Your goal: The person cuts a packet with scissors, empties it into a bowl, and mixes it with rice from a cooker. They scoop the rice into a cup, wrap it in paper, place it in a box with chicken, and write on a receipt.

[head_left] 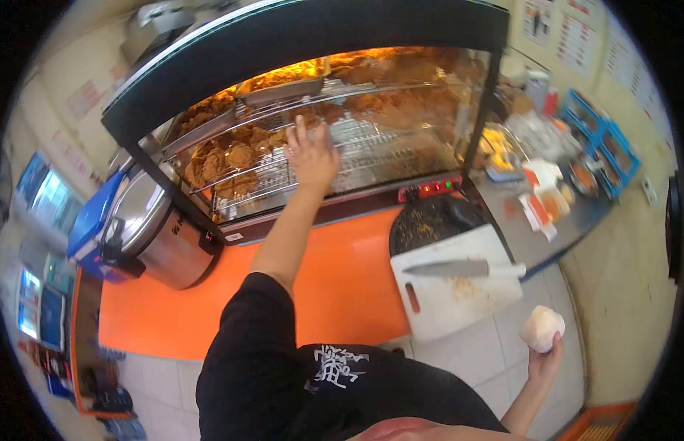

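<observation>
My left hand (311,158) is raised to the front of a heated display cabinet (312,55), its fingers spread. It looks to be at the sliding glass front, though whether it presses the glass is hard to tell. Behind the glass, pieces of fried chicken (235,158) lie on wire racks (360,143). Low on the right, away from the counter, my right hand (545,360) holds a rounded, whitish lump (542,328), perhaps rice or a bun. The fingers curl round its lower side and are partly hidden.
On a white cutting board (430,309) lies a knife (452,269), beside a round black board (423,224) with crumbs. A large steel rice cooker (162,228) stands left on the orange counter (342,287). Food packets, an opened paper box (544,206) and a blue rack (599,140) crowd the right.
</observation>
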Tool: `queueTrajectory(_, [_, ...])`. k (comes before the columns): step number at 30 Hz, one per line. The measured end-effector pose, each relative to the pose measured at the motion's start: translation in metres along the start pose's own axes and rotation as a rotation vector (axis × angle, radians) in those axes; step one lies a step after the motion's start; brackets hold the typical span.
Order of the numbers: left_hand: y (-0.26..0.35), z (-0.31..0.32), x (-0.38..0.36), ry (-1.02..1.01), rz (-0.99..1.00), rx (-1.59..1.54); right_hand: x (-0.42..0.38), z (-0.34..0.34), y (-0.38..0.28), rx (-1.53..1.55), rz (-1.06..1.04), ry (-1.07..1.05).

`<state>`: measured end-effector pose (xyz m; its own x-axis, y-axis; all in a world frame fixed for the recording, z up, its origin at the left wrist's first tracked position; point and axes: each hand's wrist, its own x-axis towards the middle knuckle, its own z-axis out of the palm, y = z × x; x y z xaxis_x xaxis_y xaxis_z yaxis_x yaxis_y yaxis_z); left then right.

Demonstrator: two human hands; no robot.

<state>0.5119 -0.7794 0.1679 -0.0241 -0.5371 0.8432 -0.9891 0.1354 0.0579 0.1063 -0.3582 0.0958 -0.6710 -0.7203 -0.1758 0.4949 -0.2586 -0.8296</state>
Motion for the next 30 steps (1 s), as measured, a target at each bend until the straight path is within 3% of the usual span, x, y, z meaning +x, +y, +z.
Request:
queueTrajectory(3, [-0.011, 0.031, 0.005, 0.156, -0.076, 0.035, 0.051, 0.020, -0.008, -0.011, 0.038, -0.149])
queueTrajectory(6, [-0.026, 0.035, 0.000, 0.225, 0.097, 0.124, 0.082, 0.052, 0.003, 0.018, 0.137, -0.183])
queueTrajectory(10, [-0.053, 0.018, -0.001, 0.241, -0.072, 0.164, 0.101, 0.067, 0.022, -0.042, 0.191, -0.298])
queueTrajectory(11, [-0.066, 0.009, -0.003, 0.141, -0.159, 0.219, 0.100, 0.070, 0.024, -0.048, 0.210, -0.321])
queueTrajectory(15, [-0.123, -0.005, -0.012, 0.228, -0.134, 0.279, 0.085, 0.075, 0.026, -0.064, 0.210, -0.366])
queueTrajectory(18, [-0.127, -0.019, -0.011, 0.175, -0.120, 0.217, 0.064, 0.071, 0.019, -0.075, 0.173, -0.345])
queueTrajectory(21, [-0.125, -0.024, -0.008, 0.058, -0.249, 0.107, 0.032, 0.072, 0.015, -0.073, 0.133, -0.315])
queueTrajectory(24, [-0.162, -0.024, -0.001, 0.401, -0.285, -0.106, 0.001, 0.078, 0.015, -0.057, 0.113, -0.271])
queueTrajectory(25, [-0.180, -0.027, 0.003, 0.410, -0.318, -0.089, -0.010, 0.078, 0.016, -0.045, 0.113, -0.247])
queueTrajectory(30, [-0.193, -0.067, 0.035, 0.147, -0.389, -0.030, -0.042, 0.077, 0.031, -0.057, 0.091, -0.188])
